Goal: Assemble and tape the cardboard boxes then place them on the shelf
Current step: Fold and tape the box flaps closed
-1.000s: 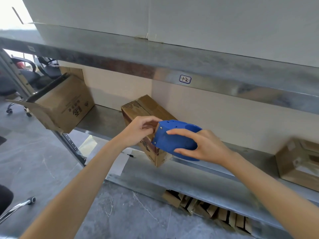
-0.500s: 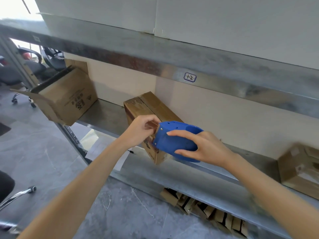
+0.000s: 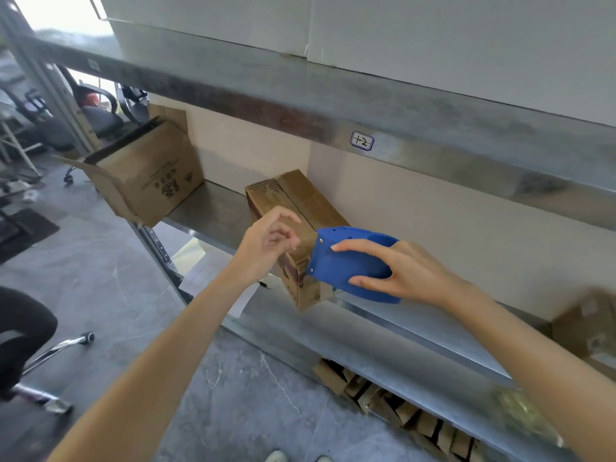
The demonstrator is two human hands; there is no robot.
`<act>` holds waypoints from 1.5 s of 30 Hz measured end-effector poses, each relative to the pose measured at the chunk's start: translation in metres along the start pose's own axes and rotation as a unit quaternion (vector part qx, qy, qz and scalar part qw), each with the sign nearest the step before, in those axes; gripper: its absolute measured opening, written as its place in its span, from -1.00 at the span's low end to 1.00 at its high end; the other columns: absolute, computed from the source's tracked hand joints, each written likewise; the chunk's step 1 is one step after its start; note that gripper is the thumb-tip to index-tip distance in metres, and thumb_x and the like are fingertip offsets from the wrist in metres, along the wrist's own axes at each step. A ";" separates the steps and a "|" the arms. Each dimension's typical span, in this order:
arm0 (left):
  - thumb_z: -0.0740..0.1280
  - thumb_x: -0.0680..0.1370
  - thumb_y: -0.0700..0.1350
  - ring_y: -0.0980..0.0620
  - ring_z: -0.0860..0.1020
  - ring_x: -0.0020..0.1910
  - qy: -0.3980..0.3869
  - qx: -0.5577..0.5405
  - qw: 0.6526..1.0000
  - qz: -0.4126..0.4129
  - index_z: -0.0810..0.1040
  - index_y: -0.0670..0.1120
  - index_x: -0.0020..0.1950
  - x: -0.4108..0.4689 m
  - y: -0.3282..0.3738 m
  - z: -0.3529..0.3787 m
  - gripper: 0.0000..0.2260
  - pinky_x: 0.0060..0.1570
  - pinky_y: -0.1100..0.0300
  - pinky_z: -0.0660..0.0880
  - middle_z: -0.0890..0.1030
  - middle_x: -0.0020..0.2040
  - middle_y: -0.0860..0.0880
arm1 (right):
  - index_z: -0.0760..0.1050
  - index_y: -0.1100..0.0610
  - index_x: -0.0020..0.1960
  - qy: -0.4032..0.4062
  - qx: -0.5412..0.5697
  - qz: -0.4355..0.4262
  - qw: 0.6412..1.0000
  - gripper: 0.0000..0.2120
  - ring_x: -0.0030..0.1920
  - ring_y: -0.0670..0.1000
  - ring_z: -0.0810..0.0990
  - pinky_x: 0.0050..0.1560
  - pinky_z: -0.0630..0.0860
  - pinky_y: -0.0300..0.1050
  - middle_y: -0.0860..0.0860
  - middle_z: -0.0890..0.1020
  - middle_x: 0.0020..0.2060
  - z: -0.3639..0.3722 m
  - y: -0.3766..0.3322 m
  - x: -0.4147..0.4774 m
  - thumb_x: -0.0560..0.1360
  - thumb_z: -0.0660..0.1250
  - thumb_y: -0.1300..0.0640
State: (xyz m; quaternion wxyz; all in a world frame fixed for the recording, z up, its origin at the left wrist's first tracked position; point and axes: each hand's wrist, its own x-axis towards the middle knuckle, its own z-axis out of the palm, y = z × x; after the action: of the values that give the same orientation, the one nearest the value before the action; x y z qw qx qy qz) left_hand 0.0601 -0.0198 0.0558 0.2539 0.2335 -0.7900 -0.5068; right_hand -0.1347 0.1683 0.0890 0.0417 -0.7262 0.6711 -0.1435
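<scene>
Grip of right hand (image 3: pixel 411 271) around blue tape dispenser (image 3: pixel 346 261) at the cardboard box (image 3: pixel 300 198); left hand (image 3: pixel 266 243) half-curled, hold unclear.

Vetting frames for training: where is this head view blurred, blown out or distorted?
Head view: the window top left is blown out; the right box is motion-blurred; the shelf edges bow from the wide lens; the dispenser and middle box are fairly sharp.

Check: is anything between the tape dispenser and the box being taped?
Nothing visible. The right hand holds the blue tape dispenser directly in front of the box at the shelf edge. The left hand is beside it, not between.
</scene>
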 end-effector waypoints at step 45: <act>0.46 0.51 -0.23 0.02 0.55 -0.16 0.129 0.030 0.989 0.068 0.65 0.09 0.17 -0.028 -0.079 0.037 -0.69 -0.18 0.30 0.46 0.48 0.08 0.08 | 0.31 -0.36 0.41 -0.024 -0.083 0.199 0.976 -0.49 -0.60 -0.08 0.23 -0.45 0.15 -0.36 -0.07 0.18 -0.64 0.003 0.031 -0.080 0.49 0.35 -0.16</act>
State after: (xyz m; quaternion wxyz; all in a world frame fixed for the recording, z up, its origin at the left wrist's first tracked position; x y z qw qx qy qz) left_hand 0.0661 -0.0068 -0.0349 0.3805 0.2501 -0.7795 -0.4302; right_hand -0.1684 0.2438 0.0660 0.0253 -0.5820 0.8107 -0.0588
